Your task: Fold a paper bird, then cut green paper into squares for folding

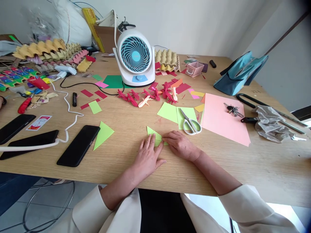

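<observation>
A folded light-green paper (157,137) lies on the table in front of me. My left hand (148,154) rests flat on its lower left part, fingers stretched out and thumb apart. At the paper's right corner, the fingers of my right hand (181,145) are pressed together on it, hiding that corner. White-handled scissors (191,127) lie just beyond my right hand, partly over a light-green sheet (180,122). Another light-green sheet (168,112) is to its left. A green paper triangle (102,135) lies left of my hands.
A white fan (135,55) stands at the back, with several red folded paper figures (132,97) before it. Pink paper (222,123) with keys (234,110) lies right, near a blue bag (239,74). Phones (79,145) and a white cable (66,129) are left.
</observation>
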{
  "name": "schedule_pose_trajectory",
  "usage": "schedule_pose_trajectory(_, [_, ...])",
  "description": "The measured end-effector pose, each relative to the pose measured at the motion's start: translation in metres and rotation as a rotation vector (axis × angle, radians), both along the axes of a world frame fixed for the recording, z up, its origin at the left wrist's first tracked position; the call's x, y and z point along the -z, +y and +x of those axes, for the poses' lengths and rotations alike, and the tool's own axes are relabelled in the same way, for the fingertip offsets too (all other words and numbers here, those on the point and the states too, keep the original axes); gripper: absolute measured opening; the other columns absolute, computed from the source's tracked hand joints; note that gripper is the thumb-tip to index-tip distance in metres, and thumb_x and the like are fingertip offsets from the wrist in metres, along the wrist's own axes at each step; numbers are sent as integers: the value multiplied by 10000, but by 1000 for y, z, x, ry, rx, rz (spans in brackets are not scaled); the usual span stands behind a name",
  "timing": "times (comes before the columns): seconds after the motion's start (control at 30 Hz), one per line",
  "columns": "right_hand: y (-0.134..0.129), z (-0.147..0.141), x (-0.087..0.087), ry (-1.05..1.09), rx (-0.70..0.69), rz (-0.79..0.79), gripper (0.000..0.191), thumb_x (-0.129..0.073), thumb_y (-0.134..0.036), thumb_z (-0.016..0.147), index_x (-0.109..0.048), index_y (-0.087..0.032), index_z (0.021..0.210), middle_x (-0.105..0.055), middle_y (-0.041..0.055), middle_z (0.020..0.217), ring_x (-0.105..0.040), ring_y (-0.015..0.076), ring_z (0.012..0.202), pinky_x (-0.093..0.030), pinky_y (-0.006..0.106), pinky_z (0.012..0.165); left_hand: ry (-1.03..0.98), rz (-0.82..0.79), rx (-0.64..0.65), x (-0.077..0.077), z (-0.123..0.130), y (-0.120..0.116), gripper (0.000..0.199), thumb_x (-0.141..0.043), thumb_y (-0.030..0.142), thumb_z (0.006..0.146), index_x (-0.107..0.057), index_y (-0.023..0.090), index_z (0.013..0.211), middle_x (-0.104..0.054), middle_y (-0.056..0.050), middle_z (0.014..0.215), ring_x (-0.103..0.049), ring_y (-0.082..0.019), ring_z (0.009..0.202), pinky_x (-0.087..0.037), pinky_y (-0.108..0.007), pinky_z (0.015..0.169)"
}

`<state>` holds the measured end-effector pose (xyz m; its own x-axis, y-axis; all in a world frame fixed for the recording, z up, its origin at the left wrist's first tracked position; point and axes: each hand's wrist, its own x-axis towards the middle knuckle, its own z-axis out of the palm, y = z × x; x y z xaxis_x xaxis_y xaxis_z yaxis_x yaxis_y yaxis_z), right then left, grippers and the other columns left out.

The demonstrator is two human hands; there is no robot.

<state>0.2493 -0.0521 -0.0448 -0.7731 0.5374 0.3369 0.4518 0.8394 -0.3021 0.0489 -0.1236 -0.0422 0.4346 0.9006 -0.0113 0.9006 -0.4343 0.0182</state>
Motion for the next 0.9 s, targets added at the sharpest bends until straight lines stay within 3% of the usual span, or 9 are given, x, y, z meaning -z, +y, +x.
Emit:
schedule_pose_trajectory(0.17, [2,3,-1,-14,-36,-1,289,-467,-106,944,-639,-148,1172,-652,120,1205,-583,238,1051,-480,397,887,3,-13,20,-4,-7,3,731,-532,559,894,-403,112,1458,-297,-236,1560,-266,-355,1454,-300,-496,1137])
schedule_pose_trajectory(0.33, [2,5,-3,-47,-41,24,300,-460,-133,962,-643,-169,1197,-649,133,1214,-588,240,1060,-486,406,867,-88,-65,58,-17,-21,11,499,-491,414,956,-501,168,1391,-401,-166,1518,-357,-307,1406,-354,-476,1107])
schedule_pose_trajectory(0.53, [1,5,-4,-109,-36,44,308,-478,-147,964,-636,-180,1227,-635,135,1226,-578,242,1064,-470,408,864,-305,-42,25,-28,-25,47,331,-519,287,919,-607,197,1225,-546,-111,1325,-483,-242,1266,-383,-410,1094])
schedule_pose_trajectory(0.6, [2,5,-3,-106,-45,43,312,-475,-156,969,-631,-186,1238,-633,137,1221,-571,242,1074,-466,410,875,-292,-31,23,-28,-21,65,467,-593,273,852,-537,204,1310,-483,-111,1409,-404,-268,1345,-330,-445,1131])
schedule_pose_trajectory(0.7, [3,5,-2,-97,-56,50,315,-455,-173,981,-625,-191,1246,-634,136,1215,-566,244,1074,-464,409,872,-229,-208,36,-25,-14,89,689,-617,307,814,-385,200,1453,-309,-119,1566,-218,-308,1466,-238,-482,1178])
schedule_pose_trajectory(0.9, [3,6,-1,-100,-41,51,318,-443,-171,988,-624,-195,1249,-631,127,1237,-565,243,1069,-457,411,865,-89,-417,-42,-27,-11,108,852,-588,397,825,-174,233,1552,-15,-148,1642,14,-375,1498,-133,-578,1164])
